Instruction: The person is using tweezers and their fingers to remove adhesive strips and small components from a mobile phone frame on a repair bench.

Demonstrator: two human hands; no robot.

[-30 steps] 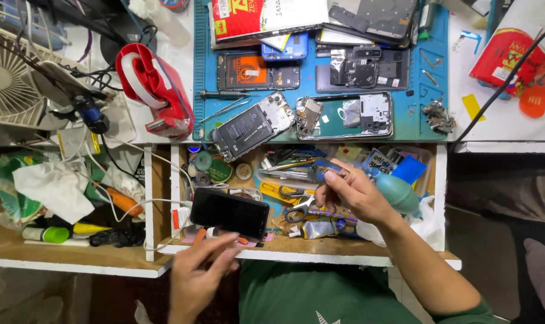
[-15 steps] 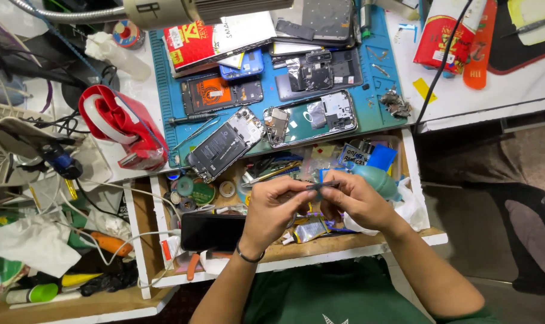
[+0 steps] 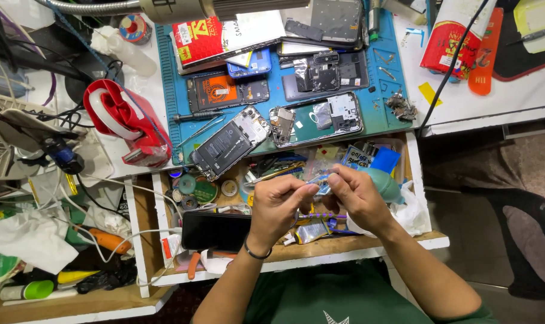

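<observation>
My left hand (image 3: 279,207) and my right hand (image 3: 357,197) meet over the open drawer (image 3: 296,252), pinching a small clear plastic packet (image 3: 321,181) between their fingertips. A black phone (image 3: 215,231) lies face up in the drawer just left of my left wrist, which wears a dark band. A small glue tube (image 3: 311,232) lies below my hands. On the blue work mat (image 3: 272,102) above lie several opened phones, among them a dark one (image 3: 230,142) set at an angle and another (image 3: 316,119) showing its boards.
A red tape dispenser (image 3: 123,123) stands left of the mat. A fan (image 3: 2,135), cables and white rags (image 3: 32,240) crowd the left side. An orange-handled tool (image 3: 107,240) lies in the left drawer. A turquoise blower (image 3: 385,183) and a red packet (image 3: 452,39) are at right.
My left hand has let go of the black phone, which now lies in the drawer. Both hands have come together on the small packet. The view has shifted.
</observation>
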